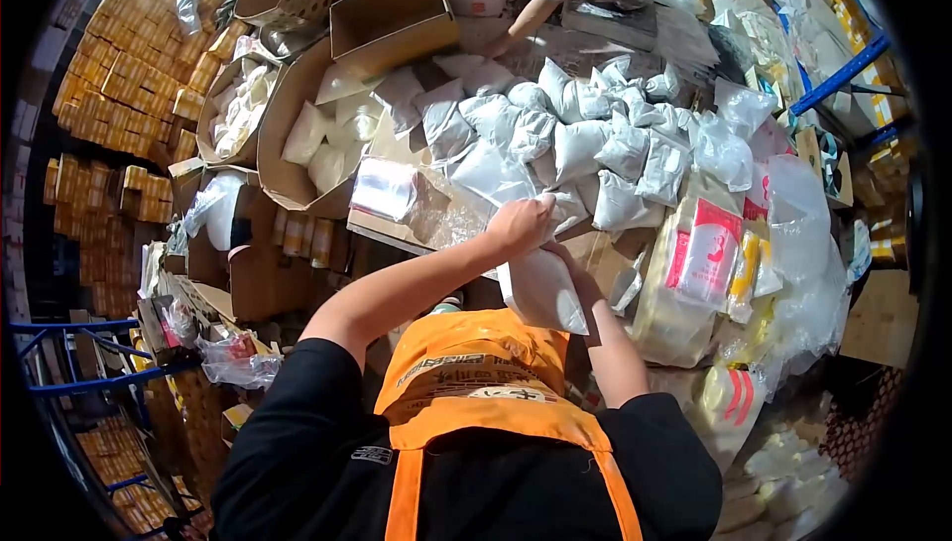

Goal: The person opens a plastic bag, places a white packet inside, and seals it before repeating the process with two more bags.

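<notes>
Pouch (540,293) looked soft and powder-filled, in slick film: probably light, slumping and slippery, best pinched at the sealed top with support below. Head view: left hand (520,225) grip was clenched on the pouch top. Right hand (585,278) touched its far side, mostly hidden; grip state unclear. Pile of similar bags (595,144) lay just beyond the grip.
</notes>
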### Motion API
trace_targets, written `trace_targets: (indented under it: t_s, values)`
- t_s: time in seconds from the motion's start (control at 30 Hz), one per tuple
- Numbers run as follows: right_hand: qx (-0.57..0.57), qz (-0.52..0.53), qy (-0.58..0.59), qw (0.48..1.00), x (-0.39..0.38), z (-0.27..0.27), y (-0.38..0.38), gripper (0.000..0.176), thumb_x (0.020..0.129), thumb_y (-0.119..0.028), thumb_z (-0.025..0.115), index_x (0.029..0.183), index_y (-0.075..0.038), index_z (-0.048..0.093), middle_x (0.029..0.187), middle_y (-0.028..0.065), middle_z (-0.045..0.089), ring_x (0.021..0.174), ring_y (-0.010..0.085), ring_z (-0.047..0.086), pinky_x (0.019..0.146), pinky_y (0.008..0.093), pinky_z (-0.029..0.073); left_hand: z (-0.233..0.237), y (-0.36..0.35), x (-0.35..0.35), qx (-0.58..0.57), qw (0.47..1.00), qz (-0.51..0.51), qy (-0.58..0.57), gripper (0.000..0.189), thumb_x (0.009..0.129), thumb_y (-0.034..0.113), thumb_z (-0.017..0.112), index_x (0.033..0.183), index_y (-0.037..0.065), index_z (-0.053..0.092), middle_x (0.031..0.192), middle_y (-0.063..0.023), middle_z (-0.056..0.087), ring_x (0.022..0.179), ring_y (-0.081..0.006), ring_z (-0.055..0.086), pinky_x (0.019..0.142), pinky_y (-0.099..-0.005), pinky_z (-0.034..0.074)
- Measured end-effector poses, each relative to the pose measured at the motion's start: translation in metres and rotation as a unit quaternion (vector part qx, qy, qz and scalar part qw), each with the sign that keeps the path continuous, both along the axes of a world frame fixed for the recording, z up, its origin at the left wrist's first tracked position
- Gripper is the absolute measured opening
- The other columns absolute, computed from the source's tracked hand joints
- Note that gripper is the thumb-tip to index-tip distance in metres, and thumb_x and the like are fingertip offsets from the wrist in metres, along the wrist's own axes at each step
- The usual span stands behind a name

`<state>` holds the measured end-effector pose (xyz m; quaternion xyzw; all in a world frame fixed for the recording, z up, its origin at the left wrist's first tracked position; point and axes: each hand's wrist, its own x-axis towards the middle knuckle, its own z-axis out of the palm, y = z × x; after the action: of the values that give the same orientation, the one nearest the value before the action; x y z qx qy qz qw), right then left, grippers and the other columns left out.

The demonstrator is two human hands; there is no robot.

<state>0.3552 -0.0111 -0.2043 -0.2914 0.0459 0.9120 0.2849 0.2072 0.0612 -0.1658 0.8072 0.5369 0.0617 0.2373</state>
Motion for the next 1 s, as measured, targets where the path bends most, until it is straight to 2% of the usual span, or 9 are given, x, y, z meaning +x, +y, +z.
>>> trace_targets:
  t_s: [0.2, 0.23, 0.33, 0.5, 0.6, 0.67, 0.77, 0.83, 1.0]
  values:
    - [0.002, -0.015, -0.042, 0.999, 0.013, 0.034, -0.017, 0.041, 0.091, -0.037, 0.058, 0.118, -0.006, 0.057, 0.103, 0.0058, 0.066, 0.092, 0.017, 0.062, 0.085, 0.0289, 0.049, -0.005, -0.004, -0.015, -0.131, 0.988, -0.037, -0.075, 0.038, 0.09, 0.037, 0.052, 0.099, 0.0, 0.055, 0.082, -0.024, 0.064, 0.078, -0.0409, 0.063, 0.07, -0.0474, 0.049]
    - [-0.03, -0.016, -0.034, 0.999, 0.011, 0.047, -0.016, 0.04, 0.09, -0.036, 0.059, 0.116, -0.006, 0.058, 0.102, 0.0065, 0.066, 0.091, 0.0179, 0.062, 0.085, 0.0296, 0.049, -0.008, -0.001, -0.017, -0.167, 0.976, -0.031, -0.137, 0.042, 0.085, 0.041, 0.057, 0.089, 0.0, 0.06, 0.084, -0.0248, 0.065, 0.082, -0.0421, 0.063, 0.072, -0.0467, 0.049]
    - [-0.101, 0.008, 0.058, 0.993, 0.011, 0.022, -0.009, 0.038, 0.089, -0.035, 0.059, 0.113, -0.005, 0.06, 0.102, 0.0071, 0.066, 0.092, 0.0189, 0.062, 0.085, 0.0301, 0.049, -0.017, 0.008, -0.022, -0.221, 0.972, -0.019, -0.071, 0.05, 0.082, 0.049, 0.06, 0.087, 0.0, 0.064, 0.085, -0.0232, 0.065, 0.082, -0.0392, 0.064, 0.071, -0.0434, 0.049]
    - [-0.028, 0.068, -0.009, 0.997, 0.02, -0.035, -0.007, 0.033, 0.088, -0.03, 0.062, 0.112, -0.007, 0.061, 0.099, 0.0056, 0.066, 0.093, 0.0159, 0.062, 0.083, 0.0272, 0.049, -0.019, 0.008, -0.013, -0.291, 0.954, 0.038, -0.063, 0.053, 0.077, 0.052, 0.064, 0.085, 0.0, 0.067, 0.082, -0.0202, 0.067, 0.082, -0.0316, 0.066, 0.07, -0.0403, 0.049]
    - [0.042, 0.042, -0.111, 0.992, 0.022, -0.023, -0.017, 0.034, 0.087, -0.032, 0.063, 0.11, -0.008, 0.063, 0.099, 0.0056, 0.066, 0.092, 0.0147, 0.062, 0.081, 0.0276, 0.049, -0.054, 0.008, -0.005, -0.286, 0.956, 0.043, -0.037, 0.04, 0.077, 0.041, 0.066, 0.078, 0.001, 0.067, 0.075, -0.0181, 0.065, 0.068, -0.0309, 0.063, 0.061, -0.04, 0.048]
    - [0.028, 0.074, -0.164, 0.983, 0.019, 0.031, -0.007, 0.026, 0.088, -0.028, 0.059, 0.104, -0.008, 0.066, 0.091, 0.0068, 0.068, 0.085, 0.0186, 0.065, 0.08, 0.0261, 0.05, -0.06, 0.004, 0.004, -0.248, 0.968, 0.028, 0.037, 0.028, 0.075, 0.028, 0.063, 0.084, 0.002, 0.068, 0.077, -0.0192, 0.066, 0.073, -0.0343, 0.065, 0.063, -0.0417, 0.05]
    - [-0.022, 0.134, -0.141, 0.981, 0.02, -0.021, -0.001, 0.043, 0.085, -0.04, 0.06, 0.114, -0.009, 0.062, 0.104, 0.0065, 0.065, 0.095, 0.0164, 0.061, 0.087, 0.0308, 0.047, -0.053, -0.023, 0.031, -0.065, 0.996, -0.037, 0.058, 0.016, 0.077, 0.013, 0.055, 0.087, 0.004, 0.064, 0.088, -0.0163, 0.066, 0.087, -0.0343, 0.064, 0.075, -0.0428, 0.052]
    - [-0.017, 0.067, -0.111, 0.991, 0.02, -0.027, -0.011, 0.043, 0.086, -0.041, 0.059, 0.114, -0.009, 0.062, 0.105, 0.0065, 0.065, 0.096, 0.0169, 0.061, 0.087, 0.0314, 0.047, -0.049, -0.031, 0.033, 0.03, 0.992, -0.123, 0.013, 0.014, 0.08, 0.011, 0.052, 0.09, 0.004, 0.059, 0.089, -0.0135, 0.063, 0.092, -0.0327, 0.06, 0.078, -0.0419, 0.051]
    - [-0.034, -0.05, -0.043, 0.997, 0.005, -0.017, -0.021, 0.044, 0.087, -0.042, 0.057, 0.114, -0.009, 0.062, 0.108, 0.0064, 0.063, 0.098, 0.0182, 0.06, 0.088, 0.0327, 0.047, -0.017, -0.042, 0.02, 0.05, 0.988, -0.139, -0.037, 0.019, 0.078, 0.012, 0.056, 0.095, 0.003, 0.053, 0.09, -0.0122, 0.058, 0.09, -0.031, 0.057, 0.076, -0.0408, 0.05]
